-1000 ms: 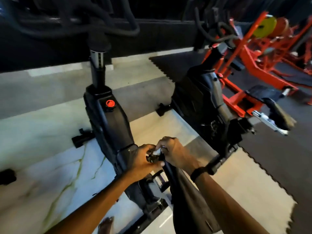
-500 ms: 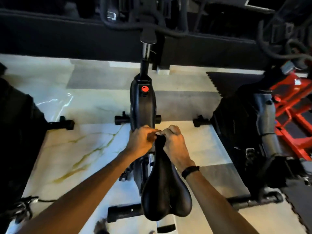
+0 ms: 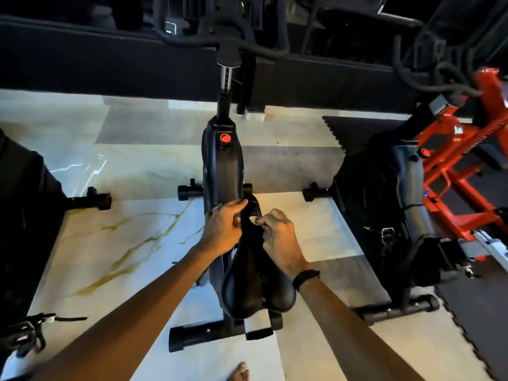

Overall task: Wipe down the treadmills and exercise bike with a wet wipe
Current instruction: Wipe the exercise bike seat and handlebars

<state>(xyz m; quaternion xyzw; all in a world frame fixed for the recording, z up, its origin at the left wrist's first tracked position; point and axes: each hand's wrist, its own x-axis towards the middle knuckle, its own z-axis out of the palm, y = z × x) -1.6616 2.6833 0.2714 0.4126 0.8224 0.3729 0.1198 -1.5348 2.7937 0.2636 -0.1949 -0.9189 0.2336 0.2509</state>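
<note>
Marble-look floor tile [image 3: 115,243], pale with yellow-green veins, spread under everything, with dark rubber matting [image 3: 472,320] at the right edge. Black exercise bike [image 3: 222,166] standing upright in the middle, front end away from the camera, handlebars [image 3: 228,48] at the top, base bars resting on the tile. Second black bike [image 3: 384,193] just to its right, apart from it; part of a third dark machine [image 3: 24,215] at the left edge. Orange-red steel frame [image 3: 461,188] beyond the second bike, far right. Black saddle [image 3: 255,287] of the middle bike, wide end toward the camera, narrow nose pointing forward between the two hands. Left hand [image 3: 222,229] on the left side of the saddle nose, fingers loosely bent and laid against it, fingertips reaching forward over the tip; nothing visibly held. Right hand [image 3: 277,235] on the right side of the nose, fingers curled, thumb and forefinger pinching a small white wet wipe [image 3: 253,220] pressed onto the top of the nose. Black band [image 3: 305,279] round the right wrist. Red knob [image 3: 224,138] on the bike's top tube, ahead of the saddle. Bare toes [image 3: 240,373] at the bottom edge.
</note>
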